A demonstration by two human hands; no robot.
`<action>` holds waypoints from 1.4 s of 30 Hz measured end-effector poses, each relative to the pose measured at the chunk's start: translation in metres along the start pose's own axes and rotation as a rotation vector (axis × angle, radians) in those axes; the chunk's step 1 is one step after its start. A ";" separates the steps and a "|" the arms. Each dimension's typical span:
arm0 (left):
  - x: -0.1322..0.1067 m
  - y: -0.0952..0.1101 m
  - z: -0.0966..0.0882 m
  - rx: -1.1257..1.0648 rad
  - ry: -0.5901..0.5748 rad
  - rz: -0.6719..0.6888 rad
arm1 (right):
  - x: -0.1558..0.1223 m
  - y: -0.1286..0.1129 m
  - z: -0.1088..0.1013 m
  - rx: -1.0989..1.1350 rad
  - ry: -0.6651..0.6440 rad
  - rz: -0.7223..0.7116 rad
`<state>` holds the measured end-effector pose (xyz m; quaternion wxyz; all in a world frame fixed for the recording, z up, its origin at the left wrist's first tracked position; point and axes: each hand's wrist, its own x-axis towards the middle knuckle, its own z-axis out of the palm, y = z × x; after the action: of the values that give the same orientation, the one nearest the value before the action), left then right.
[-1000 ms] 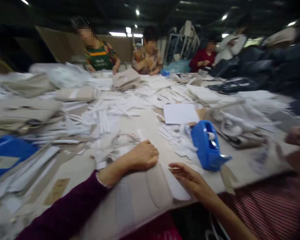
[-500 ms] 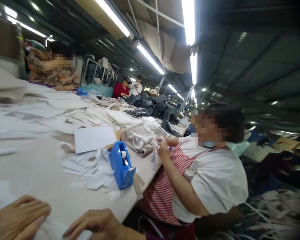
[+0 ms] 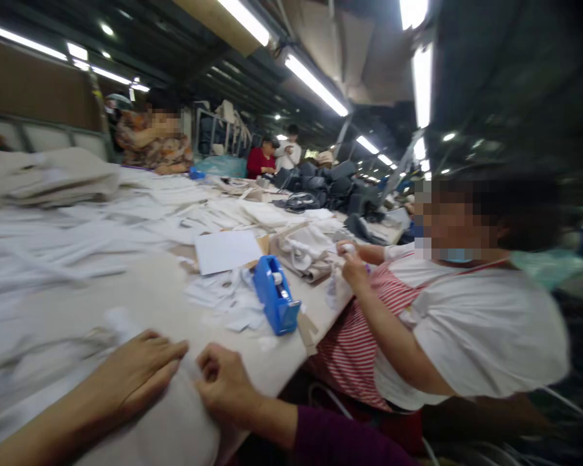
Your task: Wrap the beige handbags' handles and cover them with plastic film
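Observation:
A beige padded fabric piece (image 3: 175,427) lies at the near edge of the long work table (image 3: 140,298). My left hand (image 3: 138,372) rests flat on top of it, fingers stretched out together. Just to its right, my right hand (image 3: 223,382) is curled, its fingers pinching the fabric piece's edge. A white strip (image 3: 119,320) lies just beyond my left hand.
A blue tape dispenser (image 3: 276,294) stands among white paper scraps (image 3: 223,301), with a white sheet (image 3: 228,251) behind it. A person in a red-striped apron (image 3: 364,336) works close on the right, hands on white material. Beige fabric stacks (image 3: 48,175) and other workers are farther off.
The view has swung right, from the table to the neighbouring person, then slightly back. My hands stayed on the fabric piece; the right hand has curled from flat to a pinch.

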<state>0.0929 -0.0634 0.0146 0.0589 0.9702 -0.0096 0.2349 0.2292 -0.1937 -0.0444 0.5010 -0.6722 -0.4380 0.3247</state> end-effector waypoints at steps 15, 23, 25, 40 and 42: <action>0.001 0.015 -0.011 -0.087 -0.388 -0.186 | 0.015 -0.020 -0.018 0.060 -0.350 0.036; 0.001 0.014 -0.011 -0.092 -0.412 -0.185 | -0.028 -0.010 -0.032 0.427 -0.279 0.102; 0.001 0.013 -0.011 -0.110 -0.412 -0.192 | -0.028 -0.006 -0.030 0.437 -0.273 0.083; 0.007 0.012 -0.013 -0.127 -0.491 -0.116 | -0.013 0.003 -0.025 0.240 -0.320 -0.140; 0.008 0.011 -0.012 -0.146 -0.490 -0.128 | -0.017 0.002 -0.027 0.249 -0.329 -0.129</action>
<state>0.0941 -0.0730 0.0304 0.1396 0.9899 0.0210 -0.0128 0.2463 -0.2203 -0.0391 0.5218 -0.5134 -0.5125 0.4488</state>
